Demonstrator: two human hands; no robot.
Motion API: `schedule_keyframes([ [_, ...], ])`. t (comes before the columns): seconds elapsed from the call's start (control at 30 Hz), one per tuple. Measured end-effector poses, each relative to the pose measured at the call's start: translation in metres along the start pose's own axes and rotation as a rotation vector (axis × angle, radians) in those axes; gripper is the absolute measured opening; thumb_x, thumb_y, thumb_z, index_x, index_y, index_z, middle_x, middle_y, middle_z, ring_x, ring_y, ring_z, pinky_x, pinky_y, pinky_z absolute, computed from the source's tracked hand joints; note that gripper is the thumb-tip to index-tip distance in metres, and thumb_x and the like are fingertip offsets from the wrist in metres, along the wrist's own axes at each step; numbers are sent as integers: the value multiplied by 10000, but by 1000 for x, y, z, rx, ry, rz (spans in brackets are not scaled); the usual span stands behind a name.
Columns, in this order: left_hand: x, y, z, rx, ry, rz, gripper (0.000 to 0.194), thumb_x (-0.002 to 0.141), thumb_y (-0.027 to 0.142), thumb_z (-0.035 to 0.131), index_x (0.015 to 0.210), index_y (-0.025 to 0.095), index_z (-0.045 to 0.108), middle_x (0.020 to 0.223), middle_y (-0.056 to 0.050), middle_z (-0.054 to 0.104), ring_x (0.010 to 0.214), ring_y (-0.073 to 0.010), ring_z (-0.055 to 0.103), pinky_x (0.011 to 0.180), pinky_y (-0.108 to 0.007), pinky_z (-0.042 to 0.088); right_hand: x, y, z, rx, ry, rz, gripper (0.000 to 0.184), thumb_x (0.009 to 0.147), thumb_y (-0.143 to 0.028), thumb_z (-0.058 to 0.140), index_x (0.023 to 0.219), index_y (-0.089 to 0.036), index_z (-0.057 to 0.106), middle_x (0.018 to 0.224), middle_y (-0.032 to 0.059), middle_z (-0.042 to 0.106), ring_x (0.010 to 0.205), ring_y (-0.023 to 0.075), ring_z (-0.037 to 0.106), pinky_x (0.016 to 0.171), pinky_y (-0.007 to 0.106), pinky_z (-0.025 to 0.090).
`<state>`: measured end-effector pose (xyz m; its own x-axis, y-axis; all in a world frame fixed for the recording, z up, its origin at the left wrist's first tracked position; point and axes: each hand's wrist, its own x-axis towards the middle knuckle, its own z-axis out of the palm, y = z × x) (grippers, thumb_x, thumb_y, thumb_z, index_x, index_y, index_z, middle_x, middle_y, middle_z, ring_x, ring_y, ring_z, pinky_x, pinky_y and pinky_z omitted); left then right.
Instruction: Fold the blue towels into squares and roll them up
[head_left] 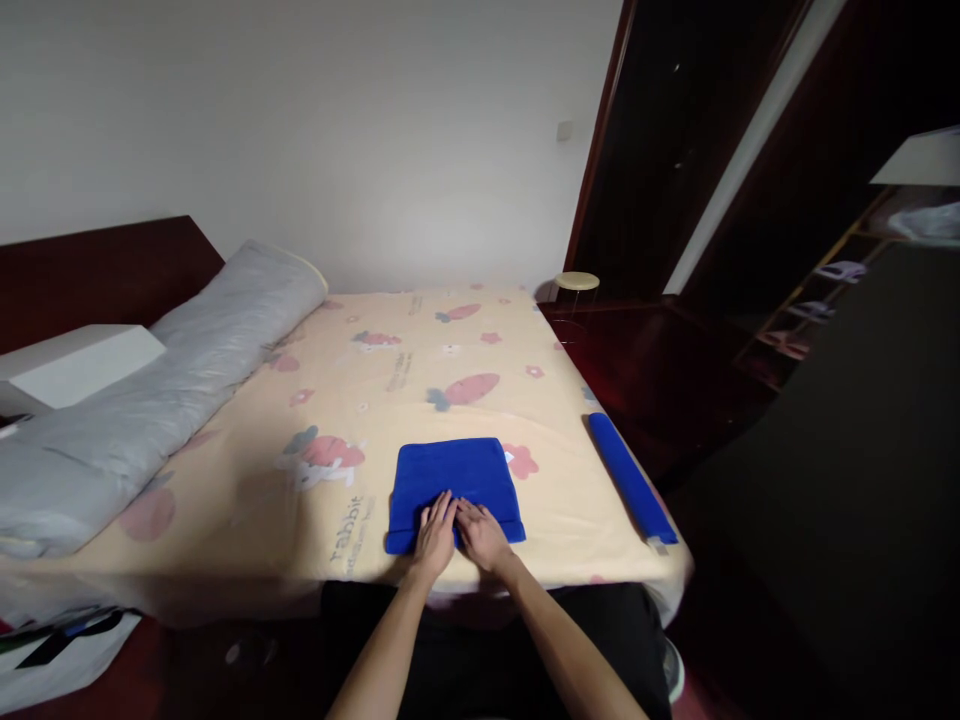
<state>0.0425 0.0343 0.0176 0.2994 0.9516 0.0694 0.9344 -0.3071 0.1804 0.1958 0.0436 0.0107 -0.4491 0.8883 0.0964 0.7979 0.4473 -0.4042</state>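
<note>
A blue cloth (pixel 454 465), which looks like a folded towel, lies flat on the bed in front of me. Its near edge is turned over in a narrow strip. My left hand (pixel 436 535) rests on the middle of that strip, fingers stretched forward over the cloth. Close beside it, my right hand (pixel 482 535) lies on the same strip with its fingers extended, the two hands' fingertips nearly touching. The thumbs are hard to make out. To the right, a rolled blue cloth (pixel 631 478) with a pale tag at its near end lies along the bed's edge.
The bed (pixel 397 400) has a patterned yellow sheet. A grey rolled quilt (pixel 195 350) and a white box (pixel 90 365) lie on the left, before a dark headboard (pixel 97 275). A round stool (pixel 577 281) stands beyond the right edge; a shoe rack (pixel 814 310) is farther right.
</note>
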Motion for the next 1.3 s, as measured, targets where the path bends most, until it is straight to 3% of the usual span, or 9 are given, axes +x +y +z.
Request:
schedule_keyframes([
  [0.1,2,-14,-4,3,-25,3,586,867,119,362,1427,283,423,1519,2,432,1401,-119,364,1115,-344,340,3,4,0,-2,-1,25,458,980,-333,329,1402,-239,481,1462,51,484,1384,167,374,1116,363,276],
  [0.33,-20,-61,-11,111,86,-223,519,942,261,304,1450,195,389,1536,-129,372,1418,-266,348,1123,-586,265,-9,52,-20,-67,114,347,552,998,-352,210,1437,-89,416,1510,194,371,1429,325,272,1109,584,198],
  [0.43,-13,-50,-3,97,118,-146,526,928,181,291,1443,162,400,1514,-146,410,1418,-256,349,1122,-542,291,-4,43,-20,-62,105,306,557,998,-357,213,1434,-78,420,1515,203,355,1434,320,263,1124,573,179],
  [0.67,8,-22,12,48,68,34,556,907,161,354,1454,258,376,1512,-28,444,1400,-139,372,1108,-344,355,14,9,-4,-4,-20,14,440,969,-336,370,1391,-313,489,1479,-6,463,1391,136,355,1128,331,255],
  [0.83,-5,-53,2,115,83,-180,521,943,267,309,1455,203,379,1536,-96,382,1408,-237,371,1098,-509,351,5,43,-14,-61,46,260,515,979,-307,253,1443,-166,427,1526,130,360,1432,275,284,1117,537,244],
  [1.0,-10,-67,-1,199,114,-374,526,928,276,333,1442,188,404,1535,-115,373,1426,-277,333,1119,-565,300,2,60,-20,-95,91,382,545,971,-327,279,1451,-101,402,1525,177,343,1436,316,262,1128,576,199],
  [1.1,-5,-55,1,183,171,-267,540,897,169,336,1428,192,431,1547,-116,354,1439,-269,307,1142,-559,267,9,43,-15,-81,91,337,546,980,-317,243,1451,-88,396,1536,199,303,1447,320,230,1129,599,175],
  [1.2,3,-40,5,63,108,-47,584,857,93,361,1420,224,443,1533,-70,400,1424,-201,342,1144,-454,311,18,17,-5,-33,40,158,502,974,-291,282,1443,-193,429,1539,98,341,1447,230,250,1156,483,204],
  [1.3,11,-32,9,6,56,-12,566,846,94,387,1383,240,491,1478,-44,491,1378,-161,412,1107,-381,368,24,-1,4,9,-20,26,479,952,-297,360,1421,-275,458,1499,22,425,1416,164,318,1142,386,259],
])
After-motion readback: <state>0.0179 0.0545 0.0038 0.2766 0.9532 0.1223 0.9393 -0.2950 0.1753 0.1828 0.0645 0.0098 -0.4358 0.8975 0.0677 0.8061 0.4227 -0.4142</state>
